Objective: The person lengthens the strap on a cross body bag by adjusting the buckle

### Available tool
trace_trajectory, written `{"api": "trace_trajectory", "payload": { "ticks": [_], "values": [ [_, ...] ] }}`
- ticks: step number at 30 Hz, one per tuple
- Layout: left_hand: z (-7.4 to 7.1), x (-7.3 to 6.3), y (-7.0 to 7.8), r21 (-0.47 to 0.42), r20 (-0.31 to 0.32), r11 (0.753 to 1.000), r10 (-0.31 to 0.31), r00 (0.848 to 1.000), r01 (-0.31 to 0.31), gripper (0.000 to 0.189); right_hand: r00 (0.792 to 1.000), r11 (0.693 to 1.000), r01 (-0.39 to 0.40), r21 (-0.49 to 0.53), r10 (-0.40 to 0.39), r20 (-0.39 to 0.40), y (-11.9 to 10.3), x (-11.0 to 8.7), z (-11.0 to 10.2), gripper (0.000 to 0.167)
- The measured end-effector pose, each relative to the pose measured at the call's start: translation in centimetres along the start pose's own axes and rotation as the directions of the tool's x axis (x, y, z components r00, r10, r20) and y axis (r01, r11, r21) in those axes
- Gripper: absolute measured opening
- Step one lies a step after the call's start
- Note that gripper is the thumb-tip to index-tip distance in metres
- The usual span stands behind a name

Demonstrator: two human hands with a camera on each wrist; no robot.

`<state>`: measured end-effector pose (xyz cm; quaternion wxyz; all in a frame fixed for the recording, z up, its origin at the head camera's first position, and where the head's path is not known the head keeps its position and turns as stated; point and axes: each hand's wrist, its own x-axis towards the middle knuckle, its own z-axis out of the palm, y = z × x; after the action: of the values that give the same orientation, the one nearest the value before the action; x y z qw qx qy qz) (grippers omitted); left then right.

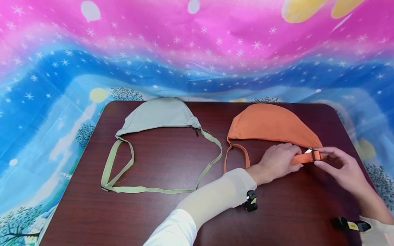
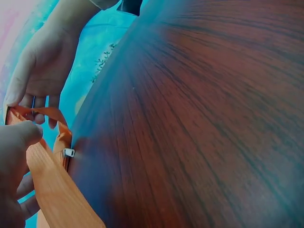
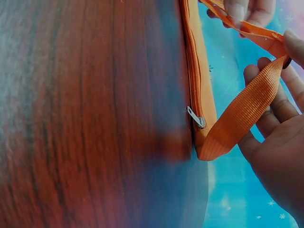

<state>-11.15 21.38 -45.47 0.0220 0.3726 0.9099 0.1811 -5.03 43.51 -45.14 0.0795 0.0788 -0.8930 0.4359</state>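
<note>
An orange crescent-shaped bag (image 1: 271,123) lies flat at the right of the table, its zipper edge facing me. My left hand (image 1: 278,160) pinches its orange strap (image 2: 59,190) between thumb and fingers, near the bag's right end. Close by, my right hand (image 1: 346,169) pinches the same strap beside a dark slider buckle (image 1: 316,156). In the right wrist view the strap bends in a loop from the bag's end up to the right fingers. A silver zipper pull (image 3: 195,117) hangs at that end. The right fingers partly hide the buckle.
A pale grey-green bag (image 1: 160,114) lies at the left, its light green strap (image 1: 150,189) spread in a wide loop. A smaller loop of orange strap (image 1: 244,153) lies left of my left wrist. The dark wooden table (image 1: 147,218) meets a patterned cloth (image 1: 197,61) behind.
</note>
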Motion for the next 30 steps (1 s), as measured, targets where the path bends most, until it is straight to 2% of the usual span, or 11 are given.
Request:
{"api": "trace_trajectory", "payload": {
  "ticks": [4, 9, 15, 24, 30],
  "values": [
    [-0.21, -0.03, 0.39, 0.028, -0.04, 1.0, 0.005, 0.999, -0.004, 0.036, 1.0, 1.0, 0.003, 0.025, -0.003, -0.001, -0.03, 0.08, 0.08, 0.044],
    [-0.38, -0.11, 0.68, 0.032, -0.046, 0.999, 0.005, 0.999, -0.004, 0.034, 1.0, 0.999, 0.012, 0.043, -0.012, -0.007, 0.06, 0.03, 0.07, 0.045],
    [-0.41, -0.03, 0.88, -0.002, -0.038, 1.0, 0.027, 0.999, -0.027, 0.037, 1.0, 0.999, 0.015, 0.048, -0.015, 0.005, 0.11, -0.27, -0.05, 0.044],
    [-0.65, -0.01, 1.01, -0.033, -0.081, 0.998, 0.06, 0.995, -0.063, 0.032, 0.999, 1.0, 0.012, 0.003, -0.012, 0.043, 0.09, -0.28, 0.09, 0.043],
    [-0.35, -0.04, 1.0, -0.058, -0.024, 0.997, 0.04, 0.999, -0.041, 0.045, 0.999, 1.0, 0.018, 0.006, -0.019, 0.027, 0.15, -0.45, -0.2, 0.044]
  ]
}}
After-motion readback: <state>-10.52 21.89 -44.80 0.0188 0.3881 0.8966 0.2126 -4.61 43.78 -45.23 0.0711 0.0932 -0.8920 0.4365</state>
